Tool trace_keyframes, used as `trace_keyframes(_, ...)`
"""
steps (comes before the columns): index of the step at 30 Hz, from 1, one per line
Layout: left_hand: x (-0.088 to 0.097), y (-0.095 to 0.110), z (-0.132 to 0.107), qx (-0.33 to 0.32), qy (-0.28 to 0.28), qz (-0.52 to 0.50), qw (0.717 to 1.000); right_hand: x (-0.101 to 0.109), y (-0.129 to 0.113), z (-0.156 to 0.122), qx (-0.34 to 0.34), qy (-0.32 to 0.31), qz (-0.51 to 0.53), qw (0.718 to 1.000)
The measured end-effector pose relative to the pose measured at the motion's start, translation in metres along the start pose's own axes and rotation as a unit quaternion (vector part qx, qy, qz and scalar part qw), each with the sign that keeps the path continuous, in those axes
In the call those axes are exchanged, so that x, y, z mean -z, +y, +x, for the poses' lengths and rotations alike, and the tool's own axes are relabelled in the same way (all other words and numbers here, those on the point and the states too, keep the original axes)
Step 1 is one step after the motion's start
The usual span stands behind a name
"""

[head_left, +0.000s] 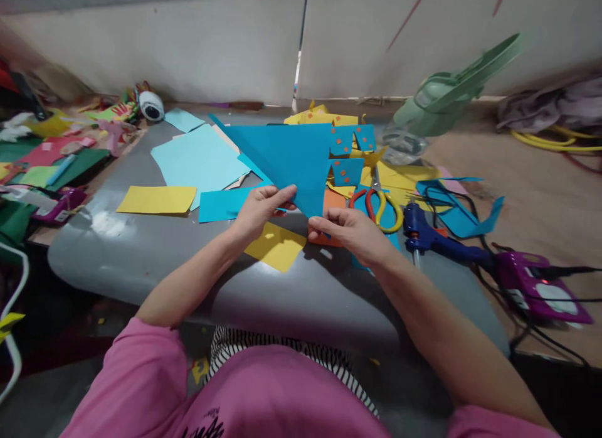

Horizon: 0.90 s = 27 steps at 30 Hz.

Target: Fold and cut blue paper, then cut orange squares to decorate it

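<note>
A sheet of blue paper [291, 155], folded to a triangle with a strip sticking out along its left side, is held up over the grey tabletop. My left hand [263, 206] pinches its slanted lower left edge between thumb and fingers. At the bottom tip, my right hand [343, 228] grips the same paper. Below lies a yellow paper piece [277, 245], and an orange piece [335, 202] is partly hidden behind my right hand. To the left are a blue strip [219, 204] and a yellow rectangle [156, 199]. Scissors [383, 209] with red and yellow handles lie right of the blue sheet.
Light blue sheets [197, 159] lie at the back left. Blue cut-outs with orange dots [345, 170] stand behind the paper. At right are a blue glue gun [437, 240], a purple power box [540, 287] with cables and a green fan-like device [437, 99].
</note>
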<state>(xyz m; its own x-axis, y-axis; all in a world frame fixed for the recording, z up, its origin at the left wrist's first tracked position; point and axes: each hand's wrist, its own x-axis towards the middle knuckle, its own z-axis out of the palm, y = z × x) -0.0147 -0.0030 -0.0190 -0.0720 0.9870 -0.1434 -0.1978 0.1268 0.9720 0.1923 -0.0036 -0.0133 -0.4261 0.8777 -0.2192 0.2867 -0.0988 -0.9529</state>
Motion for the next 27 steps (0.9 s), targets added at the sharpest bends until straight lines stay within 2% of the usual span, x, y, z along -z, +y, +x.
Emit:
trace_keyframes(3, 0.016, 0.014, 0.011, -0.024, 0.108, -0.073, 0.991, 0.002, -0.001, -0.001, 0.02, 0.005, 0.006, 1.0)
trace_keyframes(5, 0.025, 0.022, 0.018, -0.008, 0.144, -0.119, 0.982, 0.003, -0.001, 0.0, 0.047, 0.027, -0.002, 0.999)
trace_keyframes(7, 0.029, 0.024, 0.021, 0.021, 0.128, -0.133, 0.983, 0.004, 0.001, 0.001, 0.107, 0.08, -0.042, 0.99)
trace_keyframes(9, 0.025, 0.021, 0.018, 0.048, 0.092, -0.126, 0.986, 0.005, 0.003, 0.003, 0.203, 0.146, -0.134, 0.959)
trace_keyframes(10, 0.022, 0.018, 0.016, 0.061, 0.071, -0.119, 0.989, 0.006, 0.004, 0.003, 0.253, 0.174, -0.195, 0.932)
trace_keyframes(12, 0.015, 0.011, 0.01, 0.088, 0.018, -0.099, 0.991, 0.006, 0.007, 0.004, 0.338, 0.209, -0.321, 0.859)
trace_keyframes(14, 0.009, 0.006, 0.004, 0.116, -0.044, -0.074, 0.989, 0.007, 0.008, 0.003, 0.382, 0.218, -0.418, 0.795)
trace_keyframes(17, 0.002, 0.0, -0.001, 0.138, -0.108, -0.043, 0.984, 0.006, 0.007, -0.001, 0.405, 0.211, -0.498, 0.737)
trace_keyframes(20, 0.0, -0.001, -0.003, 0.137, -0.128, -0.033, 0.982, 0.006, 0.006, -0.005, 0.438, 0.189, -0.518, 0.71)
trace_keyframes(23, 0.003, 0.0, -0.001, 0.107, -0.121, -0.061, 0.985, 0.006, 0.006, -0.008, 0.474, 0.181, -0.517, 0.689)
trace_keyframes(27, 0.008, 0.002, 0.001, 0.072, -0.098, -0.059, 0.991, 0.006, 0.006, -0.01, 0.45, 0.131, -0.542, 0.698)
